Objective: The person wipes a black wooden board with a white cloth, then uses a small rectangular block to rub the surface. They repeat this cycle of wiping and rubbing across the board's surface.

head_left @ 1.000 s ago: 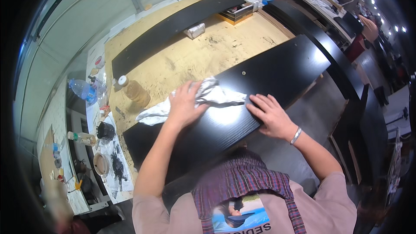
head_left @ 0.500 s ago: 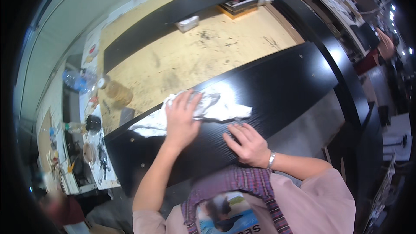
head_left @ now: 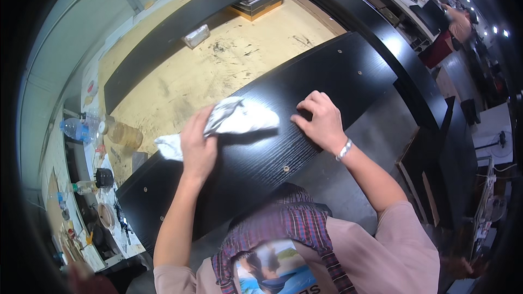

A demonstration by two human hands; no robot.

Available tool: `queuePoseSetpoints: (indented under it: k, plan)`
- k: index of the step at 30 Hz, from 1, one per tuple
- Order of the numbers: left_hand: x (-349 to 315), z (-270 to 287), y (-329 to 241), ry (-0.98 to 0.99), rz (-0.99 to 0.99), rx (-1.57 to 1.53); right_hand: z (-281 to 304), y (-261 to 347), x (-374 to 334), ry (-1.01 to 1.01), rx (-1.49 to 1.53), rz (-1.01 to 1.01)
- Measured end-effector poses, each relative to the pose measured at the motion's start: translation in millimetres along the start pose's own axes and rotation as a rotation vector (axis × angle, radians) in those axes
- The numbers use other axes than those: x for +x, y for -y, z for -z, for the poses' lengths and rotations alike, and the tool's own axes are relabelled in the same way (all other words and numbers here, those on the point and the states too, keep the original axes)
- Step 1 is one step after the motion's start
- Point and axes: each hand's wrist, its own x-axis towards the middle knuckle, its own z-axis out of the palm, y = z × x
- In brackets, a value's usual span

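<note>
A long black wood-grain panel (head_left: 313, 79) lies slantwise in front of me, with small round metal fittings set in its face. My left hand (head_left: 196, 144) is closed on a crumpled white cloth (head_left: 242, 118). Part of that cloth stands up off the surface, and a smaller end pokes out to the left of the hand. Over the middle of the panel is my right hand (head_left: 322, 122), its fingers loosely bent and the thumb apart from them, with nothing seen in it. Whether it touches the panel I cannot tell.
Beyond lies a stained yellow work table (head_left: 180, 84) bearing another black panel (head_left: 180, 27), a wrapped white block (head_left: 196, 36) and a box (head_left: 256, 6). Bottles, including one of amber liquid (head_left: 124, 134), stand at left. Stacked black boards (head_left: 376, 27) are at right; a person (head_left: 458, 26) is farther off.
My left hand has drawn the cloth leftward and bunched it up. My right hand has moved up and away from the near edge, its fingers now bent. The view has shifted.
</note>
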Motion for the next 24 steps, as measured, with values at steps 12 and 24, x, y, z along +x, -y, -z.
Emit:
queuePoseSetpoints:
  k: [12,24]
  plan:
    - [-25,13,12,0.058,-0.081,0.257,6,-19,20,0.291,0.087,-0.257]
    - [-19,10,25,0.055,-0.02,0.121,28,-68,2,-0.119,0.336,-0.271]
